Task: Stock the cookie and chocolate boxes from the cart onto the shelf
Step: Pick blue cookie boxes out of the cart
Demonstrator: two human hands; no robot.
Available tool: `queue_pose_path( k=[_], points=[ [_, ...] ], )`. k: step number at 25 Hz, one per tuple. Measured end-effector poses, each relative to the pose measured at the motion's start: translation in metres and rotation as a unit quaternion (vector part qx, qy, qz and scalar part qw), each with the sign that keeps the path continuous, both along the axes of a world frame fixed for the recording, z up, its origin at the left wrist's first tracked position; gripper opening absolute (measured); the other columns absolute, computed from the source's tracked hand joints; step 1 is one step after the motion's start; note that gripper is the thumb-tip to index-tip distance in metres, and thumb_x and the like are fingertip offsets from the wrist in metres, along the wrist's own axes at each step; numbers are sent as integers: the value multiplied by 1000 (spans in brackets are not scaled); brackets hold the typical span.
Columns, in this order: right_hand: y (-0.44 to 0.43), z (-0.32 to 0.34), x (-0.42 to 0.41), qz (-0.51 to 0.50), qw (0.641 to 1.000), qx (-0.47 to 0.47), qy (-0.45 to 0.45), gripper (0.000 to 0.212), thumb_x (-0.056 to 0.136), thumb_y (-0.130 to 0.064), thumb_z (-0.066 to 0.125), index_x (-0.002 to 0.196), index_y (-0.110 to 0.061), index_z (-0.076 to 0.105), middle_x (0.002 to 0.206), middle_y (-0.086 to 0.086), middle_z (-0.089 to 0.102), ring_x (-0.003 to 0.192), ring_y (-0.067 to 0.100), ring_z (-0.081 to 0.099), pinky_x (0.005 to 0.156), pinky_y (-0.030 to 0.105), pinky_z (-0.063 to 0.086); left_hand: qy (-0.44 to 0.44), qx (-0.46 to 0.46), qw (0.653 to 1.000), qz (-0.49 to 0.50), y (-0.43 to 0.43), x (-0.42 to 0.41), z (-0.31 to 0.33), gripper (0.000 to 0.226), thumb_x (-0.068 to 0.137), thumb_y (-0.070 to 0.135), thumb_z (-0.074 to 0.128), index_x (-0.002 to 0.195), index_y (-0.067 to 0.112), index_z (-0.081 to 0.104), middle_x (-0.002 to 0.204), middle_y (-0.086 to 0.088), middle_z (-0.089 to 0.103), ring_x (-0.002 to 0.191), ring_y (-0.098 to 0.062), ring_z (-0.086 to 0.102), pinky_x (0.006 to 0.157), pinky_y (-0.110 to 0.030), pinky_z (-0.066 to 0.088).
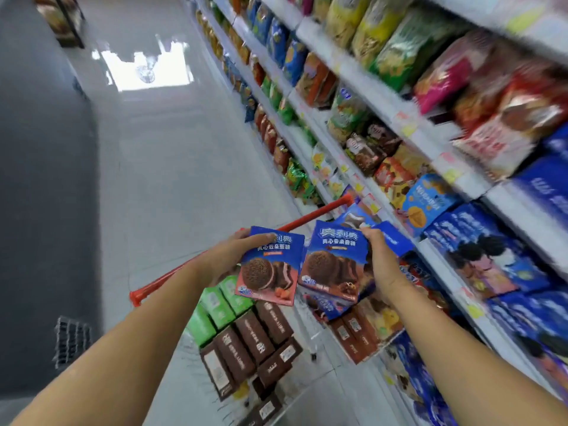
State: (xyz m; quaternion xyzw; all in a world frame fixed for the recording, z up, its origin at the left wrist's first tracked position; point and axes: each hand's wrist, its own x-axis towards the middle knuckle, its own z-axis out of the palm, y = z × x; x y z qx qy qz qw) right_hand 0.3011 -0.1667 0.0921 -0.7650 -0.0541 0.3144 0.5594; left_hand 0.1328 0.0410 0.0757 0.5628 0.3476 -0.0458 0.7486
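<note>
My left hand (232,259) grips a blue and pink cookie box (270,269) by its left edge, above the cart. My right hand (384,265) holds a blue and brown cookie box (335,262) by its right edge, with at least one more blue box (392,238) behind it in the same grip. Both boxes hang side by side, faces toward me. Below them the cart (239,339) with a red handle (310,219) carries several brown chocolate boxes (255,336) and green boxes (215,309). The shelf (455,265) runs along the right.
The shelf's tiers hold blue cookie boxes (479,241) near my right hand and snack bags (381,35) higher up. White tiled aisle floor (172,155) stretches ahead on the left. A dark mat (46,210) and a grey crate (72,339) lie at the left.
</note>
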Motion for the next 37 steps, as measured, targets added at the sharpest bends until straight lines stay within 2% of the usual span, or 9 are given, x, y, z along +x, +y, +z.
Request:
queue_pose_path(
  k=[4, 6, 9, 15, 19, 24, 28, 34, 37],
  points=[
    [-45, 62, 16, -64, 994, 68, -57, 34, 102, -36, 37, 107, -14, 63, 99, 4, 67, 67, -3, 66, 63, 11, 49, -61, 43, 994, -74, -34, 69, 64, 54, 63, 56, 76, 97, 17, 65, 85, -7, 76, 72, -23, 67, 86, -40, 48],
    [-73, 92, 24, -90, 986, 103, -100, 39, 99, -43, 43, 119, -13, 60, 114, 5, 66, 85, 0, 68, 86, 24, 50, -113, 58, 986, -112, -56, 102, 100, 36, 76, 48, 68, 95, 17, 64, 81, -2, 75, 67, -15, 68, 82, -33, 51],
    [-127, 146, 37, -155, 967, 127, -159, 42, 86, -59, 51, 112, -28, 65, 119, -6, 66, 115, 15, 60, 108, 44, 39, -182, 73, 965, -172, -101, 148, 158, 39, 72, 45, 66, 97, 15, 67, 86, -5, 76, 70, -16, 71, 82, -35, 54],
    [-251, 266, 53, -214, 908, 208, -295, 26, 92, -42, 49, 106, -27, 65, 86, -8, 73, 82, 11, 69, 86, 39, 52, -315, 72, 914, -246, -217, 216, 280, 37, 74, 38, 71, 102, 13, 66, 90, -11, 76, 69, -20, 71, 78, -37, 54],
    [-329, 345, 54, -240, 853, 179, -427, 31, 84, -47, 48, 101, -27, 64, 89, -7, 71, 78, 4, 68, 77, 29, 53, -405, 95, 865, -281, -296, 236, 364, 30, 74, 38, 69, 94, 15, 70, 92, -17, 74, 73, -26, 70, 83, -42, 52],
    [-406, 436, 41, -230, 795, 207, -521, 37, 77, -53, 57, 93, -21, 63, 86, 2, 72, 82, 15, 67, 81, 37, 52, -501, 123, 808, -284, -377, 230, 458, 30, 75, 38, 66, 89, 12, 68, 79, -10, 75, 63, -18, 70, 67, -29, 56],
    [-453, 507, 27, -210, 748, 175, -604, 44, 67, -68, 64, 88, -28, 67, 94, 4, 72, 96, 23, 68, 95, 48, 49, -553, 105, 776, -283, -428, 220, 519, 40, 87, 32, 55, 57, 17, 76, 72, -4, 75, 61, -14, 71, 68, -29, 56],
    [-500, 600, 22, -177, 704, 85, -682, 28, 85, -56, 58, 87, -28, 61, 88, -5, 66, 77, 3, 63, 71, 21, 49, -633, 184, 710, -246, -459, 225, 598, 36, 81, 44, 63, 98, 14, 69, 87, -9, 75, 72, -21, 71, 80, -38, 55],
    [-518, 627, 36, -194, 676, 40, -710, 28, 82, -60, 56, 96, -37, 63, 113, 4, 62, 87, 0, 63, 61, 10, 46, -641, 214, 702, -223, -449, 234, 618, 36, 78, 51, 62, 89, 19, 73, 87, -8, 76, 70, -21, 70, 86, -43, 53]
  ],
)
